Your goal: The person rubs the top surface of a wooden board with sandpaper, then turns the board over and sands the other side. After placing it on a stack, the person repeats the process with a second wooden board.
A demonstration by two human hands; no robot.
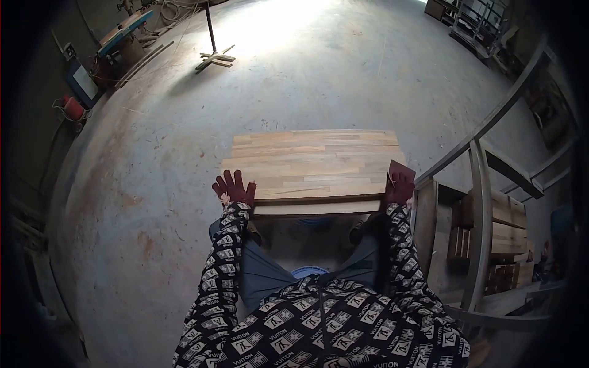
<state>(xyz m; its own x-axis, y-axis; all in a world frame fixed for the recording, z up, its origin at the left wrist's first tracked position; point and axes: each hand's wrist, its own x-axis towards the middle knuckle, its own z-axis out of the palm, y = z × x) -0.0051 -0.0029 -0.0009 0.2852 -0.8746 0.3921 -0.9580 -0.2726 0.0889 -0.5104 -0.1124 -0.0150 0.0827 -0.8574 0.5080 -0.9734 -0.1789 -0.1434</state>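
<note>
In front of my knees lies a pale wooden board (313, 164) made of glued strips. The edge of a second board (316, 208) shows beneath it, on the near side. My left hand (235, 187), in a dark red knitted glove, rests with its fingers spread on the near left corner of the top board. At the near right corner, my right hand (400, 189), gloved the same way, is closed around a reddish-brown sheet of sandpaper (402, 171). The sheet stands up past the fingers beside the board's right edge. What supports the boards is hidden.
A grey metal frame (478, 227) stands close on my right, with stacked wooden pieces (508, 239) in it. A blue round seat rim (310, 271) shows between my legs. Farther off are a pole on a crossed wooden base (215, 58) and a red container (73, 108).
</note>
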